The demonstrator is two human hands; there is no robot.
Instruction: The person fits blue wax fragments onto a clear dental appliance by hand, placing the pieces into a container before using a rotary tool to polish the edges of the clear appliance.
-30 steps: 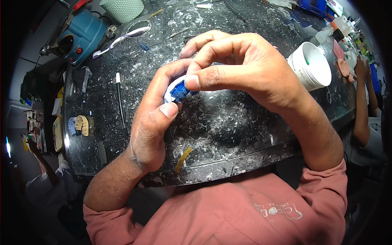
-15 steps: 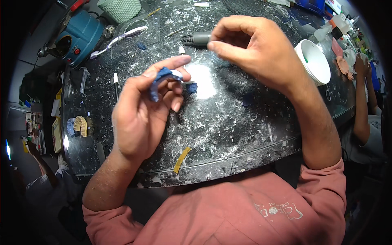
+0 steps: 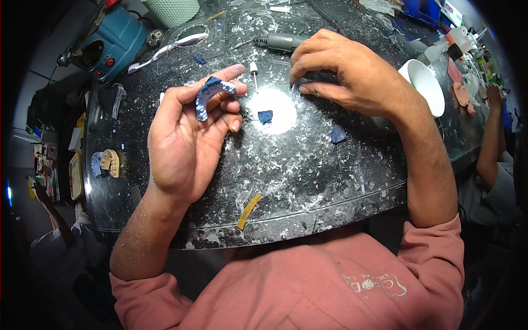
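Observation:
My left hand (image 3: 184,137) holds a blue, white-flecked horseshoe-shaped dental piece (image 3: 206,96) between thumb and fingers, palm turned up. My right hand (image 3: 349,77) hovers low over the bench with curled fingers; what is at its fingertips is too small to make out. Behind those fingers lies a grey handpiece (image 3: 280,41). A white-tipped burr on a metal shank (image 3: 254,71) stands out between my hands, above a bright lit patch holding a blue scrap (image 3: 265,116). Another blue lump (image 3: 337,133) lies below my right hand.
Black bench (image 3: 297,181) with white debris, teal machine (image 3: 118,44), toothbrush (image 3: 165,49), white cup (image 3: 426,88), tan dental casts (image 3: 113,162), yellow strip (image 3: 249,212), and bottles at right. Co-workers' arms (image 3: 489,148) show at both edges.
My hands moved apart from working together on the blue piece. My left hand lifted it upward and left; my right hand withdrew to the bench's back right, exposing the blue scrap and lump.

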